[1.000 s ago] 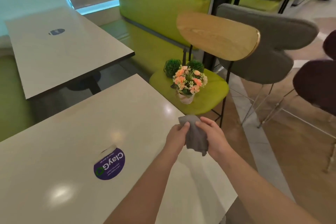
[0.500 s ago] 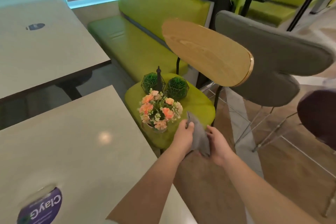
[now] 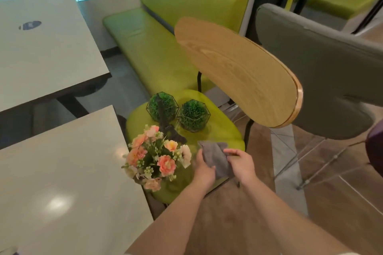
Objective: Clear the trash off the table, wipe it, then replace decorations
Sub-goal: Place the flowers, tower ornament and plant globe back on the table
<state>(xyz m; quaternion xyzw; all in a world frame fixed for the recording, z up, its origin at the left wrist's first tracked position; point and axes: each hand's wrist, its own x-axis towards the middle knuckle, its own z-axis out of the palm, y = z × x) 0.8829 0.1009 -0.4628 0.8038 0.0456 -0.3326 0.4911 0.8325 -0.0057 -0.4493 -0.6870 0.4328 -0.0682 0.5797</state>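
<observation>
Holding grey cloth point(image 3: 215, 158) between both hands: our left hand point(image 3: 204, 170) and right hand point(image 3: 241, 162) each grip it, above green chair seat point(image 3: 223, 130). Flower bouquet point(image 3: 157, 156), two moss balls point(image 3: 193, 115), apparently dark tower figurine point(image 3: 165, 122) on seat beside desk point(image 3: 68, 172).

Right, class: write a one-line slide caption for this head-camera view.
Both hands, left hand and right hand, hold a grey cloth above the green chair seat bearing the flower pot.

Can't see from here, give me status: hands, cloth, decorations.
Left hand and right hand both grip grey cloth. Flower pot, two green balls on chair seat.
</observation>
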